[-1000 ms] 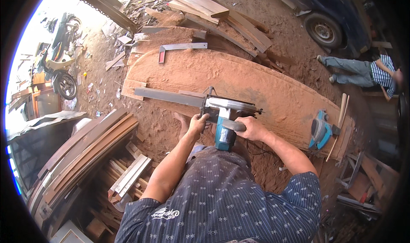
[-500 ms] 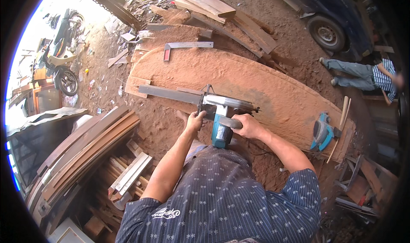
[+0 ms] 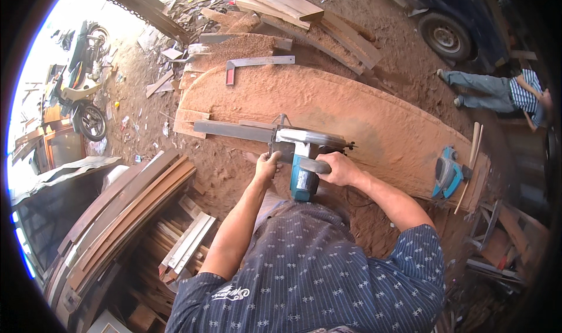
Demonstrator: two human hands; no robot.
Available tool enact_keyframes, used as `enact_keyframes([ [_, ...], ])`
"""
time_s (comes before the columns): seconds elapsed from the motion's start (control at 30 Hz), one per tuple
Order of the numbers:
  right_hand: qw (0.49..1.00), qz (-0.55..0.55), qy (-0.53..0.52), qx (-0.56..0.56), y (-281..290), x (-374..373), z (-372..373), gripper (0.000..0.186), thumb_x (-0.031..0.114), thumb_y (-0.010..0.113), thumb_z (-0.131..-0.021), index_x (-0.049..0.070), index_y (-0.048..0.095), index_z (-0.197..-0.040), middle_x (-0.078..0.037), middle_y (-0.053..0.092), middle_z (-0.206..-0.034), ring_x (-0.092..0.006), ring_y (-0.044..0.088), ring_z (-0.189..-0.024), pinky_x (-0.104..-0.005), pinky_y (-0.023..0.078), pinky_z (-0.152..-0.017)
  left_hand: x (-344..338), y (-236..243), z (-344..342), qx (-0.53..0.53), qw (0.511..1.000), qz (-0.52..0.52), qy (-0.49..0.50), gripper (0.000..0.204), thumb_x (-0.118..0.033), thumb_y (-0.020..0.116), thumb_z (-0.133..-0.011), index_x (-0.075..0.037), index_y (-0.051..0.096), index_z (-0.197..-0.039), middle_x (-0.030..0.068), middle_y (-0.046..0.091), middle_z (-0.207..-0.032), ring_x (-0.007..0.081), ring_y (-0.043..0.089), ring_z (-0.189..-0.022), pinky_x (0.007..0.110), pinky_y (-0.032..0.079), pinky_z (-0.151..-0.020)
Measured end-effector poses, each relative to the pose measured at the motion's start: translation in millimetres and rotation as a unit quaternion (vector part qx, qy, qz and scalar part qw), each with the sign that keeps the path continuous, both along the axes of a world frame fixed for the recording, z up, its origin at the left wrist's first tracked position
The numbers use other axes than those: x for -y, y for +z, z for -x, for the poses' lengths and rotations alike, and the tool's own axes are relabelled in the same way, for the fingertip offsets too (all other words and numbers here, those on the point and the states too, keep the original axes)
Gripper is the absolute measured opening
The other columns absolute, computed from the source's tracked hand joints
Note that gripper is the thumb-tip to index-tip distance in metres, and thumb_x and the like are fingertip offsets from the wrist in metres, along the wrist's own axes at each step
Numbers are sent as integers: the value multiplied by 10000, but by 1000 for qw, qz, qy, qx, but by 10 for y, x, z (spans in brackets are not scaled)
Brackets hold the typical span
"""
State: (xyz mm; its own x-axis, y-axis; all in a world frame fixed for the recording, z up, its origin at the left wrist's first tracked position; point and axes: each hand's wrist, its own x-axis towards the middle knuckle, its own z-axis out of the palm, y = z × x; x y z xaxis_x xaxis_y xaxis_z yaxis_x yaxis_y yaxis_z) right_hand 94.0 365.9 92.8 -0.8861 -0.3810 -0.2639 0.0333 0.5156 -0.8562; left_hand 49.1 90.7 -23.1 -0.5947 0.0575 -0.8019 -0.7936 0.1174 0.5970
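A teal and silver circular saw [image 3: 303, 175] rests on a narrow dark board [image 3: 231, 129] lying along the near edge of a sawdust-covered work table [image 3: 257, 93]. My right hand [image 3: 339, 168] is wrapped round the saw's rear handle. At the near front corner of the saw's base plate, my left hand [image 3: 267, 165] is closed with the thumb up, gripping the plate's edge. The saw covers the board's right part. The blade is out of sight beneath its guard.
A try square [image 3: 257, 62] lies at the table's far side. A teal power planer [image 3: 449, 174] and thin sticks [image 3: 473, 151] sit at the right end. Stacked planks [image 3: 126, 213] stand at lower left. A person [image 3: 497, 93] is at far right, near a vehicle wheel [image 3: 445, 35].
The saw and both my hands have slid slightly left along the board, so a little less of the board shows ahead of the saw. The view has shifted slightly.
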Motion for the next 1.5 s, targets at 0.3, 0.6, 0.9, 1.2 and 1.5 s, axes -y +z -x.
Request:
enact_keyframes([
  [0.3, 1000, -21, -2, 7, 87, 235, 148, 264, 162, 735, -764, 42, 669, -990, -190, 703, -925, -395, 671, -918, -452, 532, -780, 219, 47, 128, -8, 1000, 7, 3, 317, -316, 700, -937, -36, 640, -1073, 26, 674, -873, 85, 612, -662, 221, 478, -566],
  [0.6, 999, -28, -8, 16, 69, 480, 285, 273, 159, 751, -745, 52, 677, -985, -188, 705, -928, -393, 668, -925, -461, 534, -783, 480, 38, 263, -13, 1000, 10, -10, 364, -337, 703, -922, -36, 635, -1115, 24, 644, -859, 99, 612, -658, 241, 462, -533],
  [0.9, 999, -35, -11, 18, 38, 750, 429, 301, 158, 766, -727, 52, 683, -996, -183, 711, -954, -387, 665, -953, -467, 533, -806, 705, 130, 448, -1, 1000, 11, 1, 323, -275, 706, -922, -21, 632, -1106, 65, 707, -946, 107, 600, -665, 250, 485, -600],
  [1.2, 999, -32, -14, -5, -43, 1045, 572, 296, 167, 767, -728, 55, 690, -992, -171, 718, -940, -384, 668, -921, -459, 531, -827, 1045, 81, 605, -2, 1000, -28, -9, 322, -307, 707, -911, -44, 638, -1084, 38, 661, -801, 110, 629, -643, 237, 430, -464],
  [1.5, 1000, -21, -16, -2, -22, 1388, 766, 243, 158, 753, -730, 56, 697, -944, -176, 711, -869, -379, 663, -899, -458, 516, -843, 1372, 25, 753, -2, 1000, 4, 0, 331, -305, 727, -903, -36, 638, -1073, 22, 655, -796, 94, 595, -618, 238, 442, -497],
])
